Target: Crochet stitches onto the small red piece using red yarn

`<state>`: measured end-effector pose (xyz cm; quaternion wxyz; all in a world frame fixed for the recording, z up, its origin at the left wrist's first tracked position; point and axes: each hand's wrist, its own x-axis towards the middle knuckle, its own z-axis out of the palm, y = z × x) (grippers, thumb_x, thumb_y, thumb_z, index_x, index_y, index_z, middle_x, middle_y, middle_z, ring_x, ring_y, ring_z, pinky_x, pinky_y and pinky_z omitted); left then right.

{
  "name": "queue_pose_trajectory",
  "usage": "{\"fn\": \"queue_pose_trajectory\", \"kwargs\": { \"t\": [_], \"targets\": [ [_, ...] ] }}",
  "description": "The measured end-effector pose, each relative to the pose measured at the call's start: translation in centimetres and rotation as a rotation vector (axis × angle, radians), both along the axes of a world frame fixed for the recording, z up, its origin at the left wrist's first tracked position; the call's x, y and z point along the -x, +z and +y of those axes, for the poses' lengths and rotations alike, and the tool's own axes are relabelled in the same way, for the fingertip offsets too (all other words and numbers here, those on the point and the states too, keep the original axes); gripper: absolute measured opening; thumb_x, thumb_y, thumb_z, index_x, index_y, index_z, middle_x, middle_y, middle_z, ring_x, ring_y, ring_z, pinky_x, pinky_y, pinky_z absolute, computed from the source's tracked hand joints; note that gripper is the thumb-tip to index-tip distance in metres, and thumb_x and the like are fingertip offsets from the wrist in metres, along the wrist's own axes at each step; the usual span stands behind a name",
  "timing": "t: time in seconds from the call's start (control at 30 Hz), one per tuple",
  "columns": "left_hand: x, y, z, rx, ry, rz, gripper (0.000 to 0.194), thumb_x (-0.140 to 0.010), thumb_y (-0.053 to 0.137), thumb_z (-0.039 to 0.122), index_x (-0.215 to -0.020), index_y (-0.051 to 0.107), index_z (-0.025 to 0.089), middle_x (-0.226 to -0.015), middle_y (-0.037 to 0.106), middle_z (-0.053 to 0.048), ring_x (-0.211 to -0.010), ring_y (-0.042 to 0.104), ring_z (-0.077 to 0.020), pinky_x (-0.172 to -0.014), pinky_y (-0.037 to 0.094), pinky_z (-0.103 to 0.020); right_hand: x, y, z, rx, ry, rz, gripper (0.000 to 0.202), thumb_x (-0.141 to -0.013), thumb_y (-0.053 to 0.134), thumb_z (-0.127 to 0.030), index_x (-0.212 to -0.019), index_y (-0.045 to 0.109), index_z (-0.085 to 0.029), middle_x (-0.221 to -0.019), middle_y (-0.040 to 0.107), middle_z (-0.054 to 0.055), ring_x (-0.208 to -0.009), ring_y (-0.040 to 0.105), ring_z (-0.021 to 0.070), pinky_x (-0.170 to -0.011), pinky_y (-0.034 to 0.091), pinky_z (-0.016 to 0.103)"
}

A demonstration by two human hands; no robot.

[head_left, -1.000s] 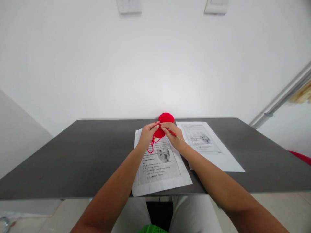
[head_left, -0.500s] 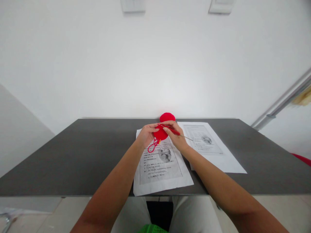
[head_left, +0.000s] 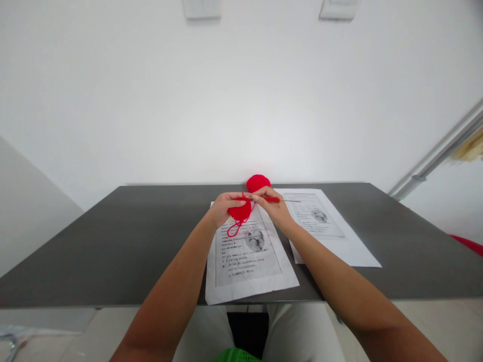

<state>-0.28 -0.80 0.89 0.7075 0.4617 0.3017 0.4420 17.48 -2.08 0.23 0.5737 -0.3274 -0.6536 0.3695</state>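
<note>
My left hand point(head_left: 222, 207) is closed on a small round piece of red crochet work point(head_left: 240, 209), pinched between thumb and fingers. A loop of red yarn point(head_left: 234, 230) hangs below it over the printed sheet, beside a small yellow bit. Between the fingers of my right hand point(head_left: 272, 208) lies a crochet hook point(head_left: 272, 199) with a red grip, its metal shaft pointing right. The hook's left end is close to the top edge of the crochet work; whether it sits in a stitch cannot be made out. A red yarn ball point(head_left: 258, 183) rests just behind my hands.
Two printed sheets lie on the dark table point(head_left: 113, 241): a near sheet point(head_left: 249, 286) under my hands, reaching the front edge, and a second sheet point(head_left: 339, 246) to the right. A white wall point(head_left: 241, 100) rises behind. A grey pipe point(head_left: 437, 163) runs at the right.
The crochet work has shifted slightly left with my left hand and the two hands are farther apart. The hook has turned from slanting downward to nearly level.
</note>
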Motion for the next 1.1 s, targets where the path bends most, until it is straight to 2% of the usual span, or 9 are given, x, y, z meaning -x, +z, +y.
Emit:
{"fn": "queue_pose_trajectory", "kwargs": {
  "t": [0.13,0.3,0.6,0.83,0.97,1.1],
  "targets": [
    [-0.3,-0.1,0.0,-0.051,0.045,0.021,0.034,-0.058,0.083,0.02,-0.09,0.078,0.012,-0.079,0.076,-0.007,-0.071,0.066,-0.0149,-0.074,0.047,-0.026,0.2,-0.1,0.0,-0.018,-0.014,0.011,0.029,-0.079,0.07,-0.051,-0.074,0.065,-0.023,-0.079,0.071,0.001,-0.081,0.067,0.0193,-0.081,0.052,0.035],
    [-0.3,-0.1,0.1,-0.069,0.09,0.015,0.029,-0.055,0.085,0.02,-0.082,0.079,0.013,-0.076,0.076,-0.006,-0.071,0.066,-0.0154,-0.075,0.048,-0.028,0.4,-0.3,0.1,-0.025,-0.003,0.038,0.026,-0.08,0.069,-0.049,-0.075,0.065,-0.023,-0.08,0.072,0.001,-0.082,0.068,0.0198,-0.081,0.054,0.035],
    [0.1,0.4,-0.2,-0.043,0.0,-0.045,0.034,-0.057,0.083,0.019,-0.089,0.078,0.01,-0.082,0.077,-0.009,-0.081,0.069,-0.0191,-0.083,0.049,-0.029,0.8,-0.3,0.0,0.012,-0.01,0.134,0.025,-0.079,0.07,-0.048,-0.077,0.066,-0.023,-0.081,0.074,0.002,-0.075,0.069,0.0182,-0.07,0.057,0.032],
    [0.7,0.4,0.1,0.02,0.039,-0.09,0.03,-0.058,0.082,0.013,-0.087,0.077,0.011,-0.077,0.076,-0.007,-0.065,0.066,-0.014,-0.069,0.051,-0.025,0.9,-1.1,0.4,0.06,0.06,0.212,0.023,-0.084,0.067,-0.046,-0.083,0.064,-0.023,-0.089,0.076,0.002,-0.08,0.072,0.0181,-0.075,0.058,0.034],
    [1.2,0.4,0.2,0.045,-0.019,-0.117,0.029,-0.059,0.079,0.011,-0.088,0.077,0.009,-0.076,0.075,-0.009,-0.064,0.067,-0.0156,-0.066,0.051,-0.026,1.0,-0.9,0.3,0.081,0.092,0.252,0.024,-0.084,0.067,-0.045,-0.083,0.063,-0.022,-0.089,0.076,0.003,-0.078,0.073,0.0179,-0.074,0.059,0.033],
    [1.7,0.6,0.4,0.064,-0.084,-0.122,0.026,-0.06,0.078,0.009,-0.085,0.075,0.007,-0.063,0.071,-0.008,-0.054,0.062,-0.0131,-0.057,0.048,-0.024,0.7,-0.3,-0.1,0.01,0.08,0.152,0.024,-0.083,0.068,-0.045,-0.083,0.065,-0.021,-0.088,0.076,0.004,-0.077,0.072,0.017,-0.075,0.06,0.033]
  ]
}}
